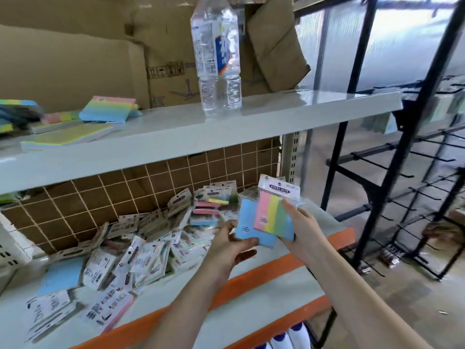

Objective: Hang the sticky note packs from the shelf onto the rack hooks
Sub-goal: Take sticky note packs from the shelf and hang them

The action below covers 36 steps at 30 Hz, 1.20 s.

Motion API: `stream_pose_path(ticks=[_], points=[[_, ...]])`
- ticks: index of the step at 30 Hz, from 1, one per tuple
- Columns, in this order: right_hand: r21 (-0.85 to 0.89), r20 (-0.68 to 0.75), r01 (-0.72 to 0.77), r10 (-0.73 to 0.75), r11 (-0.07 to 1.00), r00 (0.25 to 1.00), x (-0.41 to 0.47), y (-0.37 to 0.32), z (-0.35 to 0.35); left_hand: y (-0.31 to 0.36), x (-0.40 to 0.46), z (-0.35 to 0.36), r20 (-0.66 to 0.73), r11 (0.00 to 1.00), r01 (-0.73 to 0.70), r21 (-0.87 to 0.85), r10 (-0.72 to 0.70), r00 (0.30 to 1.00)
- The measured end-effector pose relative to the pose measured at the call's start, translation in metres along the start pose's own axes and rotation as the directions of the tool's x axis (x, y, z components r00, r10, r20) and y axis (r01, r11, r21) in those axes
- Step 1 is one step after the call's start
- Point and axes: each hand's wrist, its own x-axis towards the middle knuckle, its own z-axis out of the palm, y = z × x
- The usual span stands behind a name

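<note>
A heap of sticky note packs lies on the lower shelf, which has an orange front edge. Above its right end I hold two packs. My right hand grips a pack with pink, yellow, green and blue strips, its white header card pointing up. My left hand grips a blue pack that sits partly behind the striped one. The black wire rack with its hooks stands to the right of the shelf unit; the nearer hooks are bare.
A clear water bottle stands on the upper grey shelf, with loose coloured note pads to its left and cardboard boxes behind. A brown wire grid backs the lower shelf. White bottle tops show below the shelf.
</note>
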Motion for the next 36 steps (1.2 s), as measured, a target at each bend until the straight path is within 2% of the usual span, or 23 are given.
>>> stream_pose_path(ticks=[4,6,9,13,16,19,25,29,31,33,36], points=[[-0.147,0.029,0.126,-0.123,0.981,0.992,-0.007,-0.033,-0.033,0.006,0.008,0.048,0.090,0.986,0.074,-0.146,-0.062,0.994],[-0.227,0.072,0.169,-0.157,0.959,0.985,-0.010,-0.048,-0.050,0.008,0.016,0.074,0.082,0.993,0.084,-0.084,-0.077,0.994],[-0.283,0.096,0.217,-0.197,0.934,0.976,-0.012,-0.072,-0.076,0.003,0.029,0.116,0.015,0.998,-0.010,0.059,0.009,1.000],[-0.345,0.148,0.285,-0.248,0.895,0.957,-0.011,-0.107,-0.117,-0.010,0.042,0.165,-0.127,0.996,-0.017,0.082,0.028,0.992],[-0.355,0.186,0.322,-0.272,0.878,0.944,-0.011,-0.133,-0.157,-0.019,0.050,0.196,-0.148,0.983,-0.113,0.146,0.134,0.980],[-0.363,0.145,0.306,-0.272,0.880,0.951,-0.015,-0.157,-0.199,-0.023,0.053,0.228,-0.096,0.954,-0.213,0.210,0.236,0.967],[-0.333,0.046,0.306,-0.309,0.892,0.950,-0.017,-0.194,-0.258,-0.028,0.058,0.284,-0.012,0.909,-0.317,0.272,0.333,0.943],[-0.326,-0.125,0.243,-0.297,0.914,0.947,-0.012,-0.217,-0.283,-0.027,0.066,0.322,0.146,0.859,-0.417,0.296,0.390,0.909],[-0.336,-0.166,0.226,-0.294,0.914,0.941,-0.008,-0.229,-0.294,-0.026,0.073,0.343,0.223,0.855,-0.439,0.276,0.388,0.894],[-0.406,-0.172,0.228,-0.319,0.885,0.932,-0.004,-0.242,-0.305,-0.023,0.084,0.364,0.250,0.840,-0.465,0.280,0.404,0.880],[-0.528,-0.106,0.290,-0.401,0.798,0.910,0.006,-0.262,-0.320,-0.017,0.105,0.395,0.286,0.778,-0.533,0.332,0.456,0.843]])
